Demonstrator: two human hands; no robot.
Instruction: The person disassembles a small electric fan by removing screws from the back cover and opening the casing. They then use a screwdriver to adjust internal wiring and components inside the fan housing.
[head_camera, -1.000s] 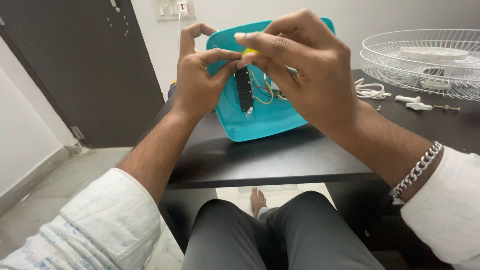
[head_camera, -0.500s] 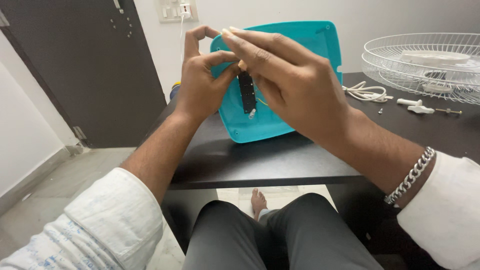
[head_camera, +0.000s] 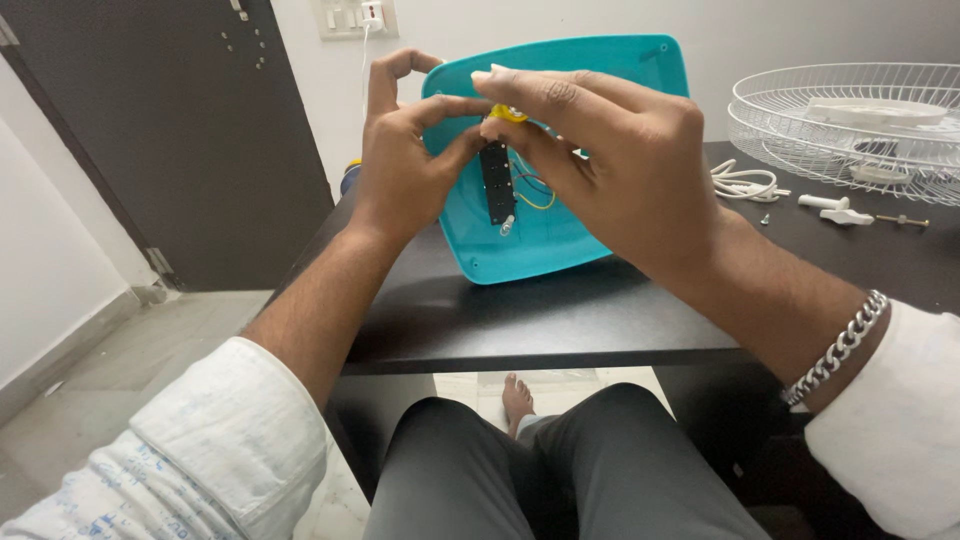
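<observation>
Both hands work at the top of a black switch block (head_camera: 497, 182). The left hand (head_camera: 405, 165) pinches its upper edge between thumb and fingers, and the right hand (head_camera: 610, 165) closes its fingertips on a small yellow part (head_camera: 508, 113) just above. The block sits inside a teal cover (head_camera: 560, 130) propped on the table (head_camera: 560, 310). Thin wires (head_camera: 535, 190) trail beside it; a hard tug could likely pull one loose, or the tilted cover may slip.

Your left hand (head_camera: 405, 165) and right hand (head_camera: 610, 165) meet in front of the plastic cover (head_camera: 560, 235), which stands tilted on the table (head_camera: 560, 320). The switch block (head_camera: 497, 182) sits between your fingertips. Off right lie the wire grille (head_camera: 850, 125), the cord (head_camera: 742, 184) and the screws (head_camera: 845, 212).
</observation>
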